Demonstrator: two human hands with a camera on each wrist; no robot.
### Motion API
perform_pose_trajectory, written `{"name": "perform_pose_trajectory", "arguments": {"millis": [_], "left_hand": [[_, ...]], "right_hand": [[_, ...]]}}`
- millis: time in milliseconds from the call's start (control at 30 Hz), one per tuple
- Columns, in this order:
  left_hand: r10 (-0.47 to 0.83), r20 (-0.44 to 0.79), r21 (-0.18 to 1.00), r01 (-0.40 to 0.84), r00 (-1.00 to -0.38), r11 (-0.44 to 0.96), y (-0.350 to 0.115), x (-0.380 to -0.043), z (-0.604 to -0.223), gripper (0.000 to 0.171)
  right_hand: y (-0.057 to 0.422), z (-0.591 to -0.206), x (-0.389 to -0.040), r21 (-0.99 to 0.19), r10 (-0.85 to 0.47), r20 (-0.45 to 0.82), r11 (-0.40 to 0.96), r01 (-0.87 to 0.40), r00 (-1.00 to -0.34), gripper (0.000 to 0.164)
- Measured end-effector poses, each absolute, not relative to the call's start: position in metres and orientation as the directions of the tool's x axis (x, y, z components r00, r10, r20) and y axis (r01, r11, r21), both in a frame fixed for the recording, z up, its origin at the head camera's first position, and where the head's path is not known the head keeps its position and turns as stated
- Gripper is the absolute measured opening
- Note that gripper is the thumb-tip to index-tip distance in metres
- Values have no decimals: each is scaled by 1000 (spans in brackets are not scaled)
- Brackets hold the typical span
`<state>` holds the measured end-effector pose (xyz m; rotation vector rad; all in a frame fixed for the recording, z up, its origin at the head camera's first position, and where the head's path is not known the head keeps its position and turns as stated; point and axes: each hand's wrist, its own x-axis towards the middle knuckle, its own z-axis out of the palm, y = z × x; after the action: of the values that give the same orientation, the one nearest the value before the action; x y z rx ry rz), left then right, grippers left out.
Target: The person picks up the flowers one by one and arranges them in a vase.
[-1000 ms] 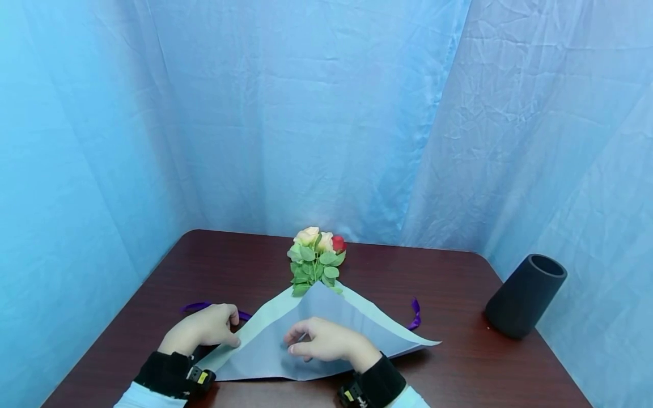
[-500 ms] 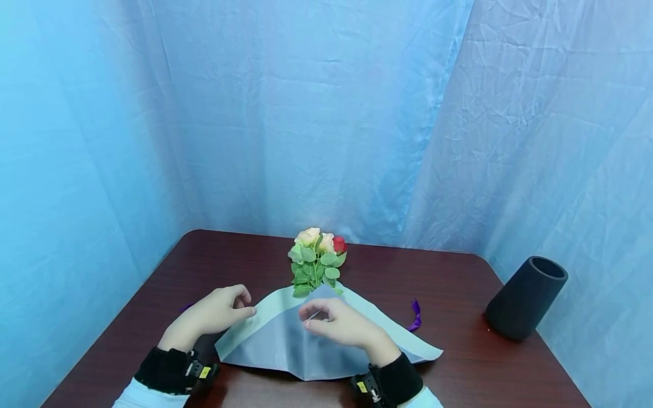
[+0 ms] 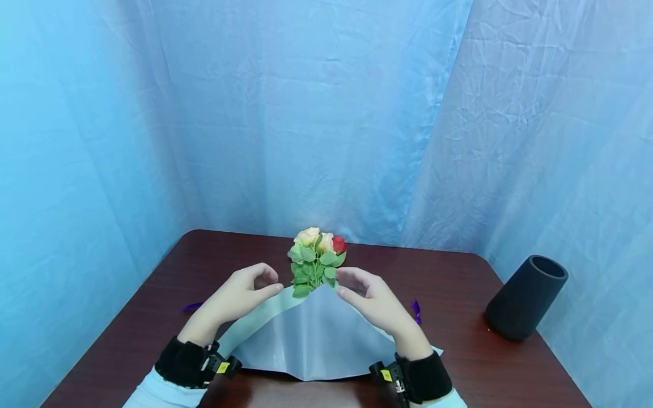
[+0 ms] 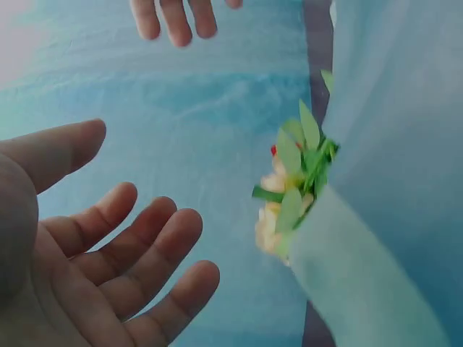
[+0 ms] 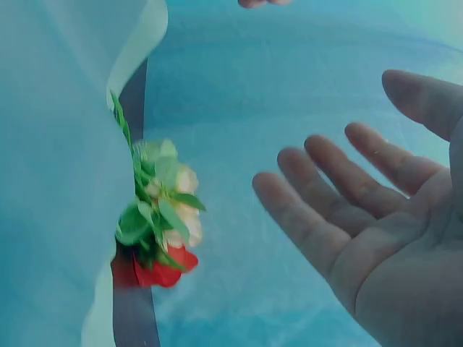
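Left hand [image 3: 247, 293], right hand [image 3: 372, 299], both spread wide, flanking cream-and-red leafy roses [image 3: 317, 262] jutting from folded pale-blue sheet [image 3: 311, 340], dark-brown worktop [image 3: 234, 255]

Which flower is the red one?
The red flower is the rightmost bloom in the head view, on the right hand side; the cream flowers to its left are pale.

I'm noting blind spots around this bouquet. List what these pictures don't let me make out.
Lower stems of the bouquet: head view, behind the wrapping paper.
Whether the purple ribbon parts join: head view, the wrapping paper blocks much between.
Inner bottom of the black vase: head view, hidden by its wall.
Left hand: right wrist view, mostly cut off by the top edge.
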<state>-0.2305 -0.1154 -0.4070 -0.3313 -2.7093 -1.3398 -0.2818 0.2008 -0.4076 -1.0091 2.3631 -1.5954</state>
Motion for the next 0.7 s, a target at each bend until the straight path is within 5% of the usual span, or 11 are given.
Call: {"name": "perform_pose_trajectory", "arguments": {"millis": [300, 700], "left_hand": [[182, 119, 801, 202, -976, 563, -103, -243, -421, 30], [185, 21, 765, 136, -982, 630, -103, -246, -439, 34]], "right_hand": [[226, -414, -287, -851, -503, 191, 343, -398, -843, 46], [250, -431, -294, -786, -574, -75, 537, -306, -815, 56]]}}
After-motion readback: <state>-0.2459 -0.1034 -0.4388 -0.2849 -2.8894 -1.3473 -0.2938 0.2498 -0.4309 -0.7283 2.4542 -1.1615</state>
